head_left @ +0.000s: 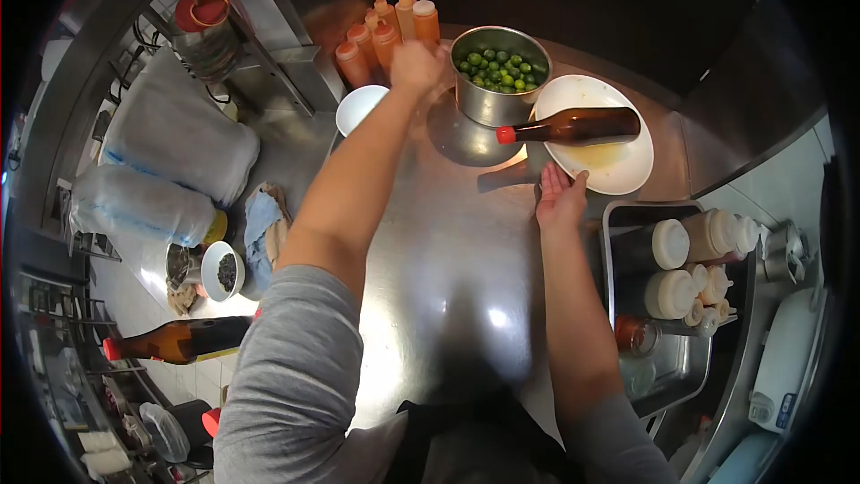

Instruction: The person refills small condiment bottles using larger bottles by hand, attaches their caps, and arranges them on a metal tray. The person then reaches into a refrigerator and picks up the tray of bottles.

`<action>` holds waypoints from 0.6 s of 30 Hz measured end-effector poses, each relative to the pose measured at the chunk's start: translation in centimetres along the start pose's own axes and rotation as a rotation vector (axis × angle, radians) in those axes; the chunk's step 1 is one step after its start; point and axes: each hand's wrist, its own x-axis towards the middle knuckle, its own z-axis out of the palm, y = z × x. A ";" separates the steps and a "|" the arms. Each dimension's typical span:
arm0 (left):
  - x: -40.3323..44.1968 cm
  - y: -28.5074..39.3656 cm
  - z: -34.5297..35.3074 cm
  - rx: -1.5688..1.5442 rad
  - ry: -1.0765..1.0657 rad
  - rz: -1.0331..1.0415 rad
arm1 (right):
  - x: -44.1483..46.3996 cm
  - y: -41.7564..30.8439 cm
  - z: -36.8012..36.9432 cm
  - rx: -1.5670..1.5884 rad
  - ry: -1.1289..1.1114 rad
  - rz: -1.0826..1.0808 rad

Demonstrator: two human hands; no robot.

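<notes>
My left hand (419, 68) is stretched forward between the squeeze bottles (385, 40) and a metal pot (495, 108) of small green citrus fruits (495, 70). Its fingers are blurred, and whether they hold anything is unclear. Palm up, my right hand (563, 199) lies at the lower left edge of an oval white plate (618, 177), fingers apart and thumb close to the rim. Across that plate rests a brown glass bottle (591, 125) with a red cap pointing left; yellowish liquid is beneath it. A white bowl (360, 109) sits beside my left forearm.
At right, a metal tray (612, 224) holds several sauce bottles and jars. Covered stacks (175, 134), a blue cloth (262, 224), a bowl of dark bits (221, 271) and another brown bottle (184, 341) are at left. A steel counter (457, 278) lies between my arms.
</notes>
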 end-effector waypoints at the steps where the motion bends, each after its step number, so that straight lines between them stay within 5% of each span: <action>1: 0.8 -1.0 0.0 0.199 0.308 0.100 | -0.7 -0.1 -0.1 0.003 0.015 -0.002; 2: 1.4 -2.2 0.0 0.396 0.614 0.202 | -1.4 0.1 -0.6 -0.031 -0.013 -0.004; 3: 1.3 -1.7 -2.8 0.438 0.388 0.053 | -2.5 0.5 -1.3 -0.065 -0.041 -0.007; 5: 3.4 -3.9 -4.2 0.450 0.373 -0.021 | -4.0 1.3 -3.0 -0.161 -0.147 -0.041; 10: 7.0 -5.6 -6.5 0.815 -0.018 0.062 | -4.9 3.0 -4.9 -0.354 -0.385 -0.178; 18: 6.8 -6.0 -6.0 0.657 -0.003 0.306 | -5.2 3.2 -4.4 -0.475 -0.490 -0.230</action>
